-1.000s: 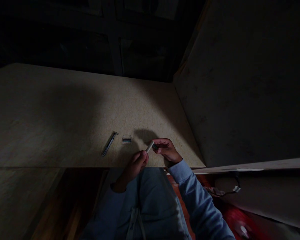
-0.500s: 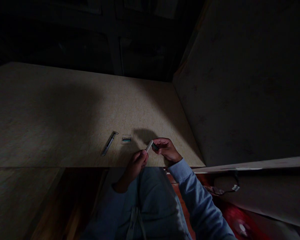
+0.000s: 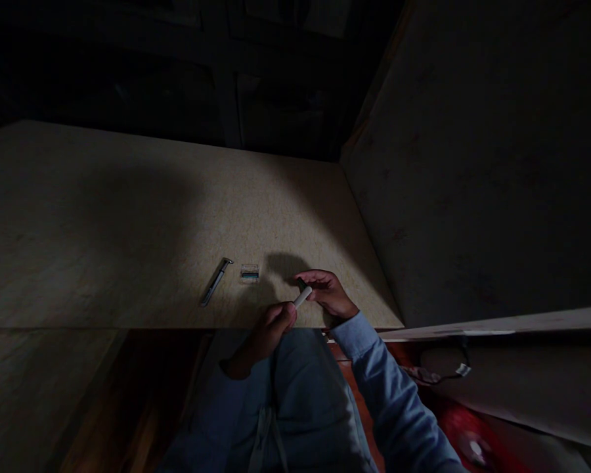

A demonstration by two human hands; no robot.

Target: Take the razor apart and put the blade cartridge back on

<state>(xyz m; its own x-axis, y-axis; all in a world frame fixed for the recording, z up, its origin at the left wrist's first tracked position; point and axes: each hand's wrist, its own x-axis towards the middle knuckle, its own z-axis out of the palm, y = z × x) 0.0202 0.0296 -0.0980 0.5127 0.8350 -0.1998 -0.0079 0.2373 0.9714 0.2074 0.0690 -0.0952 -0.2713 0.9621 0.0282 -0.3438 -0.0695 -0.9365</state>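
Note:
My left hand [image 3: 277,320] is closed on one end of a short white stick [image 3: 303,297]; its exact kind I cannot make out. My right hand [image 3: 329,293] pinches a small dark green piece [image 3: 302,284], partly hidden by the fingers. The stick's free end lies across the front of the green piece, close to the right fingers; whether they touch I cannot tell. Left of both hands, a small clear case [image 3: 249,273] with a blue-green strip lies on the table. Further left rests a slim silver-grey tool [image 3: 216,282] with a short crosswise head.
The pale speckled tabletop [image 3: 187,217] ends just in front of my lap. A dark upright panel [image 3: 473,171] borders it on the right. Dark glazed cabinet doors [image 3: 280,108] stand behind. A cable [image 3: 465,358] and a red object [image 3: 465,433] are at the lower right.
The white stick has swung right and tilted flatter, its free end now in front of the green piece. My left hand has shifted slightly right; the right hand has turned the green piece a little.

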